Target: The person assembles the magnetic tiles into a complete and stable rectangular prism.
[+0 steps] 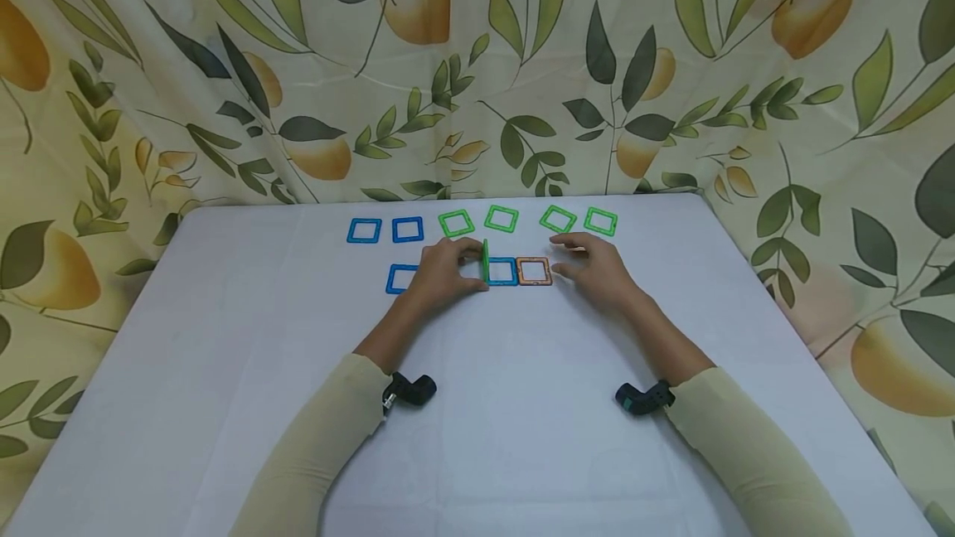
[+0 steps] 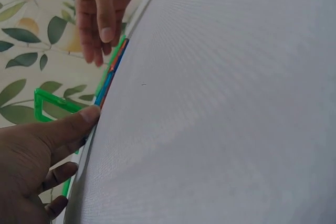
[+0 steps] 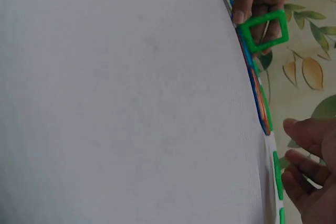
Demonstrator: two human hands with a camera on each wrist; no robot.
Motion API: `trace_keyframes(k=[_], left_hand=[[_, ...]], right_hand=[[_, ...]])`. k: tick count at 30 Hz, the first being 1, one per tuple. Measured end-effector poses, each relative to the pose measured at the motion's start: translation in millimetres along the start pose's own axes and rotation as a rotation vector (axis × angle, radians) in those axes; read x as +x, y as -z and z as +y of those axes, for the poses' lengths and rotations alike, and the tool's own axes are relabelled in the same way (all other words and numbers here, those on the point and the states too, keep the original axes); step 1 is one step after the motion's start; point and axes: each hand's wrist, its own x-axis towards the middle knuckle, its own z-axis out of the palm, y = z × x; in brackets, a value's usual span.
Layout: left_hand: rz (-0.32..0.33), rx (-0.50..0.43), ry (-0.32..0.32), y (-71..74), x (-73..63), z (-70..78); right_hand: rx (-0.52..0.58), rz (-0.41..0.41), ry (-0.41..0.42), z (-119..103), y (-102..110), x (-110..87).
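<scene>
My left hand (image 1: 443, 272) pinches a green square magnetic tile (image 1: 486, 262), which stands upright on its edge at the left side of a flat blue tile (image 1: 503, 283). In the right wrist view that green tile (image 3: 283, 26) shows its open middle, with the left thumb at its lower corner. Joined to the blue tile's right side lies an orange tile (image 1: 535, 283). Just right of the orange one hovers my right hand (image 1: 600, 272), fingers relaxed and apart, holding nothing.
Several green tiles (image 1: 501, 229) and two blue tiles (image 1: 363, 239) lie in a row near the table's back edge. Another blue tile (image 1: 390, 278) is partly hidden by the left hand. A leaf-patterned curtain (image 1: 522, 65) hangs behind the white table (image 1: 507, 437).
</scene>
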Motion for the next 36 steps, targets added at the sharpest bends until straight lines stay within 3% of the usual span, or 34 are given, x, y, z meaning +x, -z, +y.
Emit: trace_keyframes(k=[14, 21, 36], left_hand=[[-0.01, 0.012, 0.001, 0.8, 2.7, -2.1], [-0.016, -0.004, 0.01, -0.6, 1.7, -2.6], [-0.009, -0.001, 0.015, 0.4, 0.1, -0.9]], right_hand=[[-0.094, 0.151, -0.094, 26.0, 31.0, 24.7], [-0.11, 0.146, -0.173, 40.6, 43.7, 29.6], [-0.194, 0.118, -0.195, 58.2, 57.7, 40.0]])
